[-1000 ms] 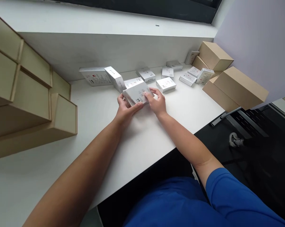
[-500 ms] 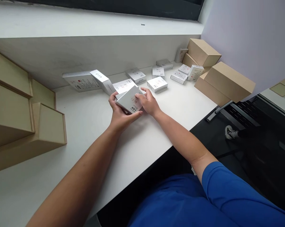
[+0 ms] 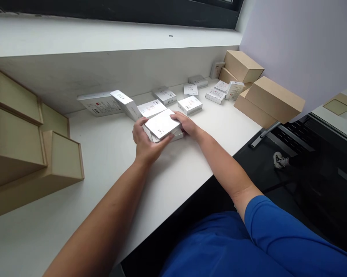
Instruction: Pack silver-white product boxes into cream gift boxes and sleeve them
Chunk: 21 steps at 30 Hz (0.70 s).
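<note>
The white carton (image 3: 161, 124) now lies nearly flat instead of tilted, resting over a second carton (image 3: 175, 135). The left hand (image 3: 146, 141) grips its near edge, fingers spread; the right hand (image 3: 187, 124) presses its right corner.

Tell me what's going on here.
A person is holding a flat white box between their left hand and right hand, over another white box on a white desk. More white boxes lie scattered beyond, with kraft cardboard boxes at the far right.
</note>
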Tool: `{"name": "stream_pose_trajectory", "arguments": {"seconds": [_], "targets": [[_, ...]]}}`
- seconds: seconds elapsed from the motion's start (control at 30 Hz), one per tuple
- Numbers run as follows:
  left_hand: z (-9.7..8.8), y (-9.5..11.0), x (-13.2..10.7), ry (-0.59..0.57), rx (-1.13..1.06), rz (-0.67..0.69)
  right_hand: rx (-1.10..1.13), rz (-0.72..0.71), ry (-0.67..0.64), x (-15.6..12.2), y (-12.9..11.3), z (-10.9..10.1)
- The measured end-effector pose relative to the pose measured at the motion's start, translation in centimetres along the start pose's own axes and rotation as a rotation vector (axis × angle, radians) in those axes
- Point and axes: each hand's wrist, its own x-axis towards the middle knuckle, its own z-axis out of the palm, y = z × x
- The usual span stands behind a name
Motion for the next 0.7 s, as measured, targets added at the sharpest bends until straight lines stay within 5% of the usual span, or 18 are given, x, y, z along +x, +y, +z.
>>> {"name": "stream_pose_trajectory", "arguments": {"seconds": [0.3,0.4,0.47,0.6,0.7], "targets": [[-0.6,1.1,0.1,-0.179,0.068,-0.152,-0.458,-0.024,0.169,-1.7,-0.6,0.4],[-0.7,1.0,0.3,-0.199,0.126,-0.122,-0.679,-0.188,0.316,-2.9,-1.3,-2.7],[-0.8,0.9,0.4,-0.193,0.162,-0.104,-0.836,-0.395,0.447,-4.5,-2.8,-7.7],[-0.6,0.9,0.6,-0.174,0.251,-0.046,-1.15,-0.702,0.844,-10.4,-8.7,-22.5],[-0.4,1.1,0.7,-0.181,0.261,-0.036,-1.293,-0.499,0.941,-15.0,-12.9,-33.2]]}}
